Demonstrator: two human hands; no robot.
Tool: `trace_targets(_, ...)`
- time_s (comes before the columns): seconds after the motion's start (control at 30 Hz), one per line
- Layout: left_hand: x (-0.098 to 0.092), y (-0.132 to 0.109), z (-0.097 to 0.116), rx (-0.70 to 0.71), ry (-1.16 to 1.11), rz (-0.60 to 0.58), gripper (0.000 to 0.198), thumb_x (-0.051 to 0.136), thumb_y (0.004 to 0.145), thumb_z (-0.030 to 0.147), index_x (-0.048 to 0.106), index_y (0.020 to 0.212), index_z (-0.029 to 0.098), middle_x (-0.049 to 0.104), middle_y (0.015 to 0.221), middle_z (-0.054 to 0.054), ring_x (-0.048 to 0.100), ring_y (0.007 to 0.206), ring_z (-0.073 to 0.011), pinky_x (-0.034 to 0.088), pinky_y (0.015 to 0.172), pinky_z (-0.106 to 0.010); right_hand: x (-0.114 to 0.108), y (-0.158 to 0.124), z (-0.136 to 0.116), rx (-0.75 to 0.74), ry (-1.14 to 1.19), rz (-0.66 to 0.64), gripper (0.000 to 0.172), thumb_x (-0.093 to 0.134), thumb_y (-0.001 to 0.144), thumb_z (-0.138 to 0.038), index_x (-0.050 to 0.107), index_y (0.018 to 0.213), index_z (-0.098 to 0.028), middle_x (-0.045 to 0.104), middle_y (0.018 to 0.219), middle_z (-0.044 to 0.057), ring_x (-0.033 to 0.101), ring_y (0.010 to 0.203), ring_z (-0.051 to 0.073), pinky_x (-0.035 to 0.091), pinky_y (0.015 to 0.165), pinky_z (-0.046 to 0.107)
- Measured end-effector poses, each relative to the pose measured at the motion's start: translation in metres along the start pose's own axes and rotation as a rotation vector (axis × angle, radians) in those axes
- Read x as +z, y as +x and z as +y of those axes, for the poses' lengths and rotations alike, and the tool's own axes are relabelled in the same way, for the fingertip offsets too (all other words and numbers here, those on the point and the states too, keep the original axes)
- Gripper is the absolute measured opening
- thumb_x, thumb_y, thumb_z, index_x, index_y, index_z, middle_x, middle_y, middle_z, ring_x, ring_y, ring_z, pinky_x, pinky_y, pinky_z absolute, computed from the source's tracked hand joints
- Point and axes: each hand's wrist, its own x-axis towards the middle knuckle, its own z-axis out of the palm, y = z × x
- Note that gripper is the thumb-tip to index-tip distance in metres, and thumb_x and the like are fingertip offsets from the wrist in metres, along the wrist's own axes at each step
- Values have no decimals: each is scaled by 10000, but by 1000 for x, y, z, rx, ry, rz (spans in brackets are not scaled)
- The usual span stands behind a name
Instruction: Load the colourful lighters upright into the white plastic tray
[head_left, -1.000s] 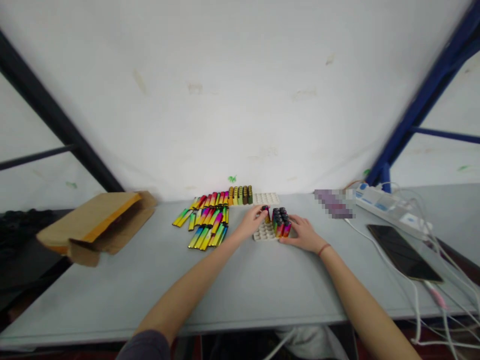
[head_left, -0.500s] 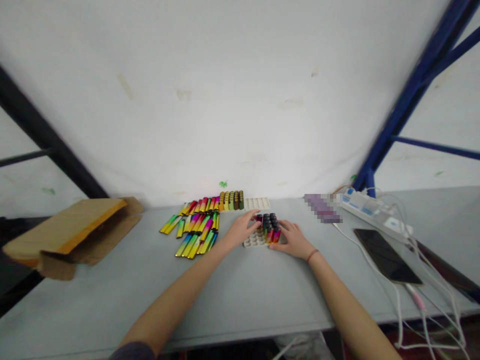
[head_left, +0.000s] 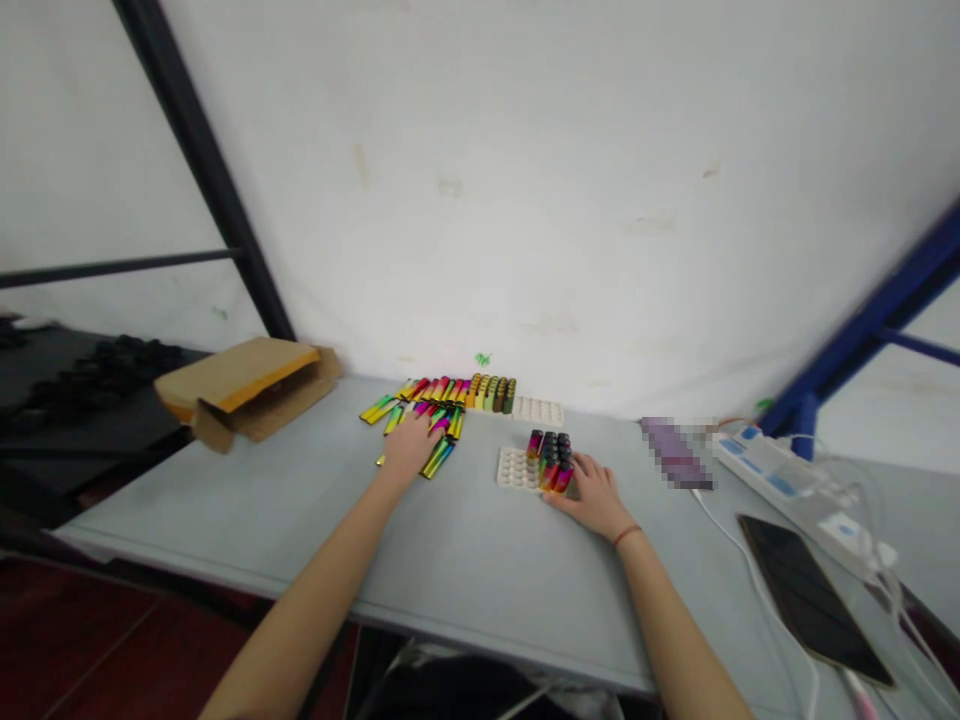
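Note:
My left hand rests over a pile of shiny rainbow-coloured tubes, its fingers apart and reaching among them; the fingertips are partly hidden. To the right is a white tray with round hollows. Several dark-topped rainbow tubes stand upright in its right part, and one stands a little apart to their left. My right hand grips the tray's right side, thumb at the front edge and fingers along the tubes.
Against the wall, a block of upright gold-topped tubes stands beside another white tray. An open cardboard box lies at the left. On the right are a power strip, white cables and a black phone.
My left hand has left the tray and moved left to the loose tubes. My right hand stays at the tray. The camera view has turned and tilted.

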Motion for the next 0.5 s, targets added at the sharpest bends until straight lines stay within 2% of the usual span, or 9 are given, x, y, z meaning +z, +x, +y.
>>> trace_targets(0.17, 5, 0, 3, 123, 5, 21, 317, 486, 995, 320, 753, 1043, 156, 702, 1198, -198, 688, 1025, -312, 542, 865, -401, 3, 3, 6, -19, 13, -8, 779, 619, 896, -662, 537, 1486, -161, 471, 1595, 229, 418, 1483, 399, 312, 1193, 587)
trace_targets(0.37, 5, 10, -5, 205, -75, -22, 197, 554, 924, 225, 731, 901, 142, 712, 1102, -210, 675, 1034, -328, 518, 927, -422, 1, 3, 6, 2, 37, 11, 797, 642, 871, -682, 534, 1494, -196, 496, 1581, 200, 438, 1471, 396, 300, 1212, 600)
trace_targets(0.43, 2, 13, -5, 187, -174, 11, 182, 559, 913, 214, 725, 903, 140, 720, 1089, -208, 676, 1075, -336, 506, 968, -428, 0, 3, 5, 7, 36, 12, 797, 646, 874, -680, 535, 1495, -193, 499, 1577, 195, 435, 1475, 386, 298, 1223, 579)
trace_targets(0.5, -1, 15, -2, 147, -393, 63, 171, 578, 904, 221, 718, 960, 142, 735, 1087, -184, 683, 1096, -323, 499, 999, -423, 0, 3, 5, 5, 32, 15, 794, 650, 874, -679, 538, 1493, -193, 506, 1569, 192, 435, 1476, 375, 301, 1227, 553)
